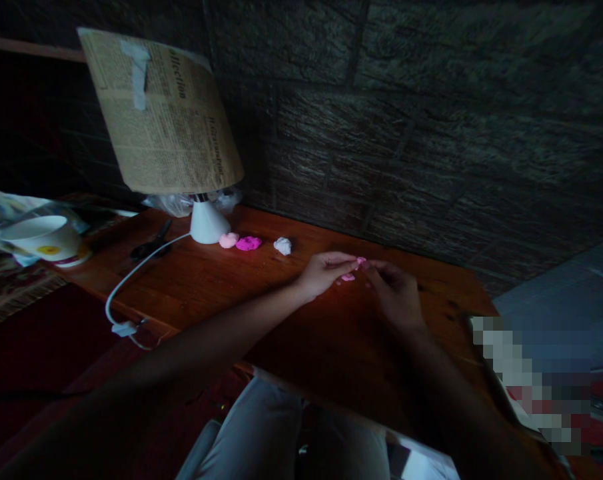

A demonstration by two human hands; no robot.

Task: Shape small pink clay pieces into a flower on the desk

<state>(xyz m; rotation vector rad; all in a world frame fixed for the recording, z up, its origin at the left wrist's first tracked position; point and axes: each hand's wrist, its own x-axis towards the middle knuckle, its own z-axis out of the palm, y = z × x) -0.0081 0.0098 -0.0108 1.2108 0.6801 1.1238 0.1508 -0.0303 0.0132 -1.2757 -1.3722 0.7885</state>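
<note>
Over the wooden table, my left hand (326, 272) and my right hand (395, 291) meet at their fingertips. Between them is a small piece of pink modelling clay (361, 262), pinched by the fingers of both hands. Just below the fingertips shows another bit of pink clay (348, 277); whether it lies on the table or is held I cannot tell. Left of my hands, a white clay lump (282, 246) sits on the table. Farther left, a magenta clay lump (248, 243) touches a pale pink clay lump (228, 240).
A lamp with a newspaper-print shade (166, 113) stands at the back left, its white cord (124, 283) hanging over the table's front edge. Dark scissors (152, 243) and a paper cup (41, 238) are left of it. A stone-textured wall (381, 153) rises behind the table (301, 333).
</note>
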